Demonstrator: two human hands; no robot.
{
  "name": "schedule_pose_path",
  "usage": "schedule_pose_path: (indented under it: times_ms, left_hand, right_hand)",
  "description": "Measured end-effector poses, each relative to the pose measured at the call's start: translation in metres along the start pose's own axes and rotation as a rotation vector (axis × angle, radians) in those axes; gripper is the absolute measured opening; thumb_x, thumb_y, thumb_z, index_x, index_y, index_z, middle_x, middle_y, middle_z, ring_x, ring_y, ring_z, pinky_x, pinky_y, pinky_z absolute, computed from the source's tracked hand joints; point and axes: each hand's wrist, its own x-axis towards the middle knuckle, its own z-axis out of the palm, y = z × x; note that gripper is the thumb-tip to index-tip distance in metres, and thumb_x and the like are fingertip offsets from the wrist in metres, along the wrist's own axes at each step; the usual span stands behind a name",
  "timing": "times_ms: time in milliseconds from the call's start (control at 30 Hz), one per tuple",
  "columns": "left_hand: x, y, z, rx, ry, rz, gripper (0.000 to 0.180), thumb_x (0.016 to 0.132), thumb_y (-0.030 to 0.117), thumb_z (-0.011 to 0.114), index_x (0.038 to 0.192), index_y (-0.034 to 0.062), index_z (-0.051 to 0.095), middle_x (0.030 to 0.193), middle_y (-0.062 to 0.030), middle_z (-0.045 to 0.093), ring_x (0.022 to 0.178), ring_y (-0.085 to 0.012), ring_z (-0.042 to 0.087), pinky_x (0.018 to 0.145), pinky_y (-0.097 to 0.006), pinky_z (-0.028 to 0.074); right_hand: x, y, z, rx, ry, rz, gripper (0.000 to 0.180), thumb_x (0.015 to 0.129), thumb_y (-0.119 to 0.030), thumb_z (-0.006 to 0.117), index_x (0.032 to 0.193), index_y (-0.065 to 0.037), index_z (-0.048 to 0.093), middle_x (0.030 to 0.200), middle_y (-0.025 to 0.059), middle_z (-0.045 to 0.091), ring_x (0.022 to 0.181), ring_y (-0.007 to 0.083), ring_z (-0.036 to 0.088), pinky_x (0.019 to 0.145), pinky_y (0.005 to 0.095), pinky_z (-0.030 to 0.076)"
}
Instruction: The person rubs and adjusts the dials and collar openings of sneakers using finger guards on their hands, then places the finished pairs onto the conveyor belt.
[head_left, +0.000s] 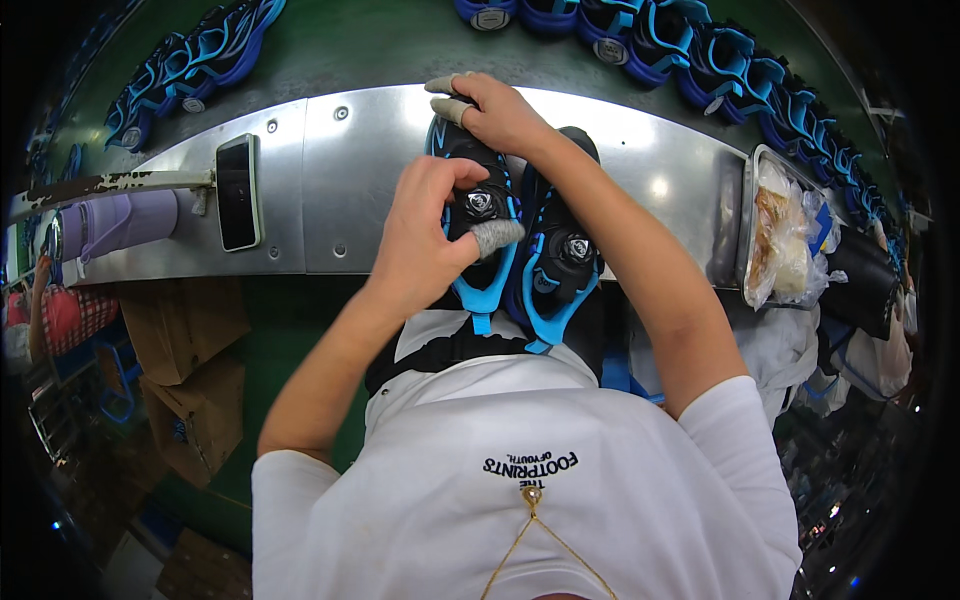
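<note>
A black shoe with bright blue trim (468,150) stands on the metal bench edge, its toe pointing away from me and its blue heel tab toward my lap. My left hand (415,225) is curled over its middle, with index finger and thumb on either side of the round dial (481,205). A grey finger sleeve covers that thumb. At the toe, my right hand (500,115) wraps its fingers, two in pale sleeves, over the shoe. Close on the right stands a matching shoe (548,215) with its own dial (576,248), partly under my right forearm.
A phone (238,192) lies on the metal bench (330,220), near a lilac bag or cylinder (130,220) and a worn bar (110,188). On the right is a metal tray (752,220) of plastic bags. Similar shoes (690,45) line the green surface beyond. Cardboard boxes (185,330) stand lower left.
</note>
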Motion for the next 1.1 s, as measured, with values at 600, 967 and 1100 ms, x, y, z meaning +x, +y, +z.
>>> schedule_pose_path:
  times_ms: [600,967,1100]
  left_hand:
    - [0.002,-0.019,-0.011,-0.065,-0.103,0.014,0.037,0.077,0.017,0.075,0.108,0.0039,0.061,0.108,-0.0068,0.058,0.105,-0.0237,0.052,0.093,-0.033,0.041]
    - [0.015,-0.033,-0.017,-0.152,-0.214,0.138,0.025,0.078,0.009,0.072,0.102,0.0042,0.064,0.117,-0.0087,0.062,0.13,-0.0306,0.044,0.109,-0.041,0.031]
    - [0.005,-0.028,-0.002,-0.161,-0.143,0.101,0.024,0.082,0.009,0.068,0.104,0.0037,0.063,0.115,-0.0084,0.062,0.128,-0.0279,0.046,0.109,-0.04,0.032]
  right_hand:
    - [-0.001,-0.003,0.001,0.028,0.018,0.025,0.033,0.092,-0.028,0.059,0.12,-0.01,0.064,0.117,0.0144,0.063,0.112,0.0282,0.058,0.098,0.0349,0.044]
    - [0.001,-0.006,0.003,0.011,0.031,0.0,0.032,0.091,-0.028,0.061,0.115,-0.009,0.067,0.112,0.0137,0.065,0.108,0.0288,0.059,0.094,0.035,0.045]
    - [0.0,-0.006,0.003,0.024,0.035,0.011,0.032,0.089,-0.027,0.062,0.115,-0.009,0.067,0.114,0.0141,0.064,0.109,0.0293,0.059,0.094,0.0355,0.045]
